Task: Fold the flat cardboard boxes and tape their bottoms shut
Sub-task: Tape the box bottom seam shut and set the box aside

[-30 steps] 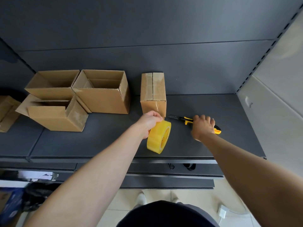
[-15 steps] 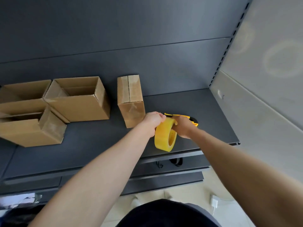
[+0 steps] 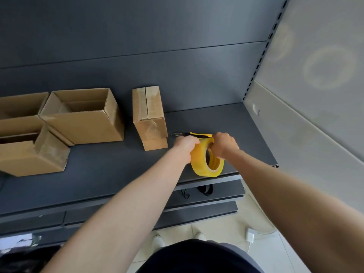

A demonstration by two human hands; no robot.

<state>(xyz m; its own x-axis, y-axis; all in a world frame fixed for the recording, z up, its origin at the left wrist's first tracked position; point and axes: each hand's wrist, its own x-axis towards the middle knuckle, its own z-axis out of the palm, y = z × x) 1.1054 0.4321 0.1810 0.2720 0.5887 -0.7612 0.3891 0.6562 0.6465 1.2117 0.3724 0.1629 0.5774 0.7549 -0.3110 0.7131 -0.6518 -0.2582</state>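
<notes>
**Inspector:** State of the hands?

**Observer:** Both are together on the roll (image 3: 205, 167). The left hand (image 3: 186, 143) is closed over the upper left rim, knuckles up, fingers wrapped on the outer band. The right hand (image 3: 224, 144) is closed at the upper right, fingers curled down into the core. The two nearly meet over the top.

**Inspector:** Position of the roll?

**Observer:** It is yellow and upright on edge, at the front right of the shelf (image 3: 98, 168), with the core opening turned toward the right arm. I cannot tell whether its lower rim rests on the shelf or hangs just clear.

**Inspector:** Any tool?

**Observer:** A knife (image 3: 194, 134), yellow and black, lies crosswise just behind the hands, blade end pointing left. Its yellow end runs up against the right hand. I cannot tell whether that hand holds it as well.

**Inspector:** Boxes?

**Observer:** There are four, all left of the hands. The taped box (image 3: 149, 115) is nearest, near the left hand but apart from it. It stands tall with the sealed face up, and clear tape runs along the seam and down the front. Left of it is an open box (image 3: 84, 123), mouth upward. Further left, a front box (image 3: 33, 156) and a rear box (image 3: 19, 104) touch each other and the open box. The rear box is cut off by the frame edge.
</notes>
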